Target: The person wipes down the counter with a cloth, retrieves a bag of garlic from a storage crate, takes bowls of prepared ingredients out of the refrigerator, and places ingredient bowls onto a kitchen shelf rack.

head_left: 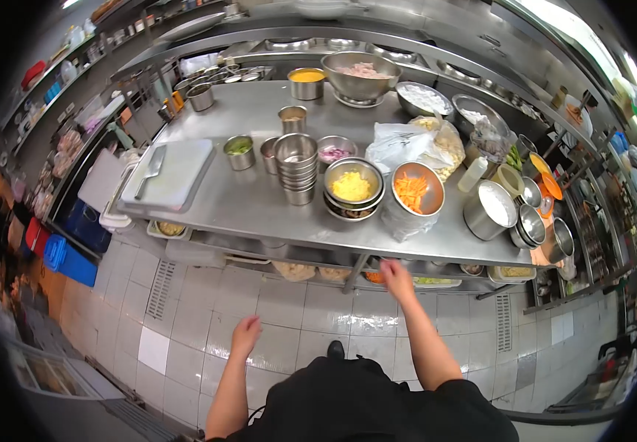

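1. In the head view, your right hand point(393, 275) is in front of the bowl of orange strips point(434, 197), just by the edge of the metal table point(245, 210). Its fingers curl in. You can see nothing in it, but I can't tell just how far it is open.
2. Your left hand point(245, 336) is further to the left of that bowl and closer to you, over the floor. Its fingers bend a bit and look blurry. It shows nothing in it, and I can't tell how far it is open.
3. The bowl of orange strips sits on the table, tipped toward you. A clear bag point(405, 225) shows under it.
4. Just left of that bowl is a bowl of yellow bits point(374, 177). Further left of it is a tall stack of metal cups point(296, 158).
5. Right of the bowl of orange strips are a squeeze bottle point(472, 175) and a pot of white stuff point(480, 221). A white bag point(394, 145) lies behind it.
6. Far left of that same bowl, a flat blade point(154, 161) lies on a white board point(177, 180).
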`<state>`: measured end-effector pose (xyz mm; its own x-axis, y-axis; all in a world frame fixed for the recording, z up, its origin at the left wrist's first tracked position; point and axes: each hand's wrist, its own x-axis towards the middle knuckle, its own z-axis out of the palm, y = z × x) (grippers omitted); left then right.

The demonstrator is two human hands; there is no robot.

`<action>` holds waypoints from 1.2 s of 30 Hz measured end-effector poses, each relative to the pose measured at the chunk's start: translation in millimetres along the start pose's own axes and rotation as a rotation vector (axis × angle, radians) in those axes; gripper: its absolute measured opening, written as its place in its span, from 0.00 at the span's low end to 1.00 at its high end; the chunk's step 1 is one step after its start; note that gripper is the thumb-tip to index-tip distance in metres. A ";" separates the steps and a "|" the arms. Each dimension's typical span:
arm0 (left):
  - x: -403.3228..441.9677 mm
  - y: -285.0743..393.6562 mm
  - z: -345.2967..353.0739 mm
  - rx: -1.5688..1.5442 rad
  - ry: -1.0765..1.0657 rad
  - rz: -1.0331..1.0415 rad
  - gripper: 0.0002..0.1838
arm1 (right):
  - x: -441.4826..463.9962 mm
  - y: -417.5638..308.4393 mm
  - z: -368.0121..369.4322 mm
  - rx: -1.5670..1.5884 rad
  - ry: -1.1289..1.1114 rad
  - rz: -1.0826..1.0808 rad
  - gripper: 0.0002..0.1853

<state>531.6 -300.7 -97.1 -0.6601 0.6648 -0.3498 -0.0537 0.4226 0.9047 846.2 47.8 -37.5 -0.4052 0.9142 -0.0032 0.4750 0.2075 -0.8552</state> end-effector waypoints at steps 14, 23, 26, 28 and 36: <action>191.1 283.3 168.0 -0.005 -0.253 0.290 0.20 | 220.4 -160.7 -38.8 -0.040 0.132 0.105 0.13; 266.0 308.0 216.8 0.402 -0.149 0.665 0.11 | 175.6 -205.7 -77.4 0.561 0.407 0.131 0.10; 249.2 333.4 210.7 0.111 -0.313 0.398 0.11 | 164.3 -186.8 -78.1 0.632 0.448 0.121 0.09; 240.3 347.1 203.3 0.045 -0.317 0.330 0.11 | 156.9 -184.0 -79.8 0.680 0.437 0.119 0.09; 211.5 331.8 152.2 0.250 -0.196 0.476 0.12 | 138.1 -168.2 -94.3 0.824 0.381 0.009 0.06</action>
<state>488.3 73.9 92.1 -0.4159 0.9091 0.0219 0.4100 0.1659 0.8969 783.9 171.9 154.8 -0.0486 0.9982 0.0352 -0.2916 0.0196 -0.9564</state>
